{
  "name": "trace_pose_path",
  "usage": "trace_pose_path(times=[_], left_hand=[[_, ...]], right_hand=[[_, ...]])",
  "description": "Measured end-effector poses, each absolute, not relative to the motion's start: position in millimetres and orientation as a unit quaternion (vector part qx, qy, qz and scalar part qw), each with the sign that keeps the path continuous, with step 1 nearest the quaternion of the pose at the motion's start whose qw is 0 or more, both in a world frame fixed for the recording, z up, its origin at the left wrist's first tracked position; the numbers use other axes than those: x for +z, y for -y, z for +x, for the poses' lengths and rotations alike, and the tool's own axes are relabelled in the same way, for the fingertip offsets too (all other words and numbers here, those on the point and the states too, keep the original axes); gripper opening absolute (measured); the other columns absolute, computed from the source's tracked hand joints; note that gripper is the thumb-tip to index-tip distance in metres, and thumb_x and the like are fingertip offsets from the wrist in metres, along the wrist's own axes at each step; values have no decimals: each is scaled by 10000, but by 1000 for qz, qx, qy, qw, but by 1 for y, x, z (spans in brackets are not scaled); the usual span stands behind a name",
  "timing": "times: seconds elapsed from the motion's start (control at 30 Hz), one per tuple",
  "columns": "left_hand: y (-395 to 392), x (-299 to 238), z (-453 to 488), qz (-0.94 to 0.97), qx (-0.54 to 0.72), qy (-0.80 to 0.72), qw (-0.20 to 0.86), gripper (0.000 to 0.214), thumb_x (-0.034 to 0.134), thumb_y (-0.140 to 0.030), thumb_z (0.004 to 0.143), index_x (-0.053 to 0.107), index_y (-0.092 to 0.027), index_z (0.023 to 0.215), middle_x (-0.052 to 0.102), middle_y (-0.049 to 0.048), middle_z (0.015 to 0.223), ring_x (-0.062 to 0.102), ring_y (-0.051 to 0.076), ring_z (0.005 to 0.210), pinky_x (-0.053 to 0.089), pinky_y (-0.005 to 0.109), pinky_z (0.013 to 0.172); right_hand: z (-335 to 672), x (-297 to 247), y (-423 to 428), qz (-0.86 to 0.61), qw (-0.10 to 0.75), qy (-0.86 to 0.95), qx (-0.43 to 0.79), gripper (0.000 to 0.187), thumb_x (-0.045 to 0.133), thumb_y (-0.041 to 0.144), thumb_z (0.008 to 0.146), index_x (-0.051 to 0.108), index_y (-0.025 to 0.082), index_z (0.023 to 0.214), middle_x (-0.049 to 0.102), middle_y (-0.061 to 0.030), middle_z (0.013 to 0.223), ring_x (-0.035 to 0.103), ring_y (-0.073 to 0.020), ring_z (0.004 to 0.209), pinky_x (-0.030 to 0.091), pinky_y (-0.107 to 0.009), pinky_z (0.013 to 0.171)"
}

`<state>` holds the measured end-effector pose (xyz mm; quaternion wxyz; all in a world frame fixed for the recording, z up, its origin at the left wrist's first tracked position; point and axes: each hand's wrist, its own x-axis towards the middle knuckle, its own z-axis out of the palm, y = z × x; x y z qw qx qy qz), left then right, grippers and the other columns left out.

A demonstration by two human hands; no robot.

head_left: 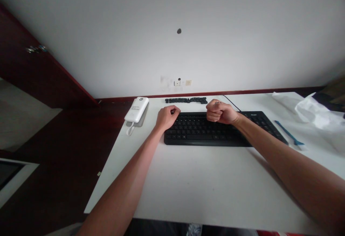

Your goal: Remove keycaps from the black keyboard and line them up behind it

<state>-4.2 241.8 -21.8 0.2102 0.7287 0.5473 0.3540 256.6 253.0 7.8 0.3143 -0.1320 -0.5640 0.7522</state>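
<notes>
Black plastic keyboard sits right under both hands on a white table, so here's the layout. From the keyboard's middle, the left hand is at about 10 o'clock, by the top-left corner, and the right hand is basically at 12, over the upper keys. Put the other way, the board runs off toward 4 o'clock from the left hand and stretches out below the right one.

Left fingers are loosely curled toward the thumb; can't tell if they've got hold of anything. Right one's a closed fist with a tiny glint on top, but no clue what's inside, if anything.

Row of small black keycaps sits around 1 o'clock from the left hand, white power bank near its 10. Blue tool lies off the keyboard's 3 o'clock end.
</notes>
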Motion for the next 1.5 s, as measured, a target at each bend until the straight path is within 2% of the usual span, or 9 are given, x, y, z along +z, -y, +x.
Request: trace_pose_path(times=[0.1, 0.23, 0.4, 0.5, 0.6, 0.93, 1.1, 1.3, 1.5], left_hand=[[-242, -22, -4, 728, 352, -551, 208, 202, 589, -292, 940, 766, -256, 849, 798, -1, 955, 729, 215, 936, 529, 301, 887], [-243, -23, -5, 731, 359, -541, 209, 212, 576, -295, 943, 760, -254, 847, 798, -5, 960, 728, 210, 939, 520, 292, 884], [-244, -24, -5, 730, 353, -546, 210, 217, 572, -292, 943, 762, -253, 845, 798, -8, 947, 728, 205, 929, 516, 284, 866], [-245, -24, -5, 731, 348, -550, 205, 219, 574, -292, 944, 763, -253, 841, 799, -7, 944, 727, 205, 936, 514, 284, 869], [-245, -24, -5, 732, 348, -549, 203, 227, 570, -305, 952, 764, -256, 847, 799, -6, 963, 725, 208, 959, 514, 290, 890], [-247, -24, -5, 727, 339, -561, 204, 219, 584, -339, 946, 772, -261, 864, 798, -10, 975, 727, 212, 962, 514, 305, 901], [-248, -25, -5, 727, 341, -560, 205, 220, 585, -339, 938, 774, -264, 852, 797, -9, 968, 727, 212, 950, 516, 305, 908], [-247, -25, -5, 729, 345, -556, 204, 223, 578, -336, 936, 770, -264, 849, 795, -12, 958, 724, 210, 946, 512, 305, 909], [-245, -22, -4, 730, 340, -555, 207, 224, 572, -336, 938, 766, -262, 854, 797, -9, 974, 724, 217, 968, 508, 311, 897]], right_hand=[[262, 15, -253, -128, 340, 548, 754, 421, 560, 190, 822, 268, 223, 520, 174, 89, 433, 131, -67, 369, 150, -240, 378], [272, 40, -249, -149, 425, 518, 727, 441, 568, 257, 815, 239, 229, 523, 141, 83, 433, 99, -77, 385, 153, -259, 386], [272, 54, -221, -257, 556, 504, 609, 458, 612, 250, 809, 247, 238, 533, 134, 88, 465, 92, -76, 406, 112, -266, 391], [265, 47, -209, -292, 603, 513, 537, 456, 622, 222, 800, 262, 234, 521, 169, 86, 474, 130, -64, 404, 89, -266, 411], [257, 41, -208, -302, 603, 522, 523, 447, 608, 223, 815, 274, 235, 518, 194, 83, 484, 155, -59, 407, 91, -265, 421], [247, 22, -215, -348, 528, 589, 504, 447, 580, 284, 842, 310, 230, 489, 272, 67, 451, 231, -54, 413, 143, -250, 415], [249, 18, -217, -346, 533, 583, 507, 447, 590, 288, 837, 319, 226, 487, 283, 66, 454, 247, -54, 408, 142, -250, 415], [249, 12, -220, -339, 541, 553, 535, 447, 602, 300, 826, 290, 242, 511, 241, 81, 450, 198, -52, 394, 104, -260, 413], [255, 8, -221, -340, 546, 556, 527, 446, 637, 322, 841, 323, 232, 537, 274, 76, 472, 228, -59, 413, 122, -262, 432]])
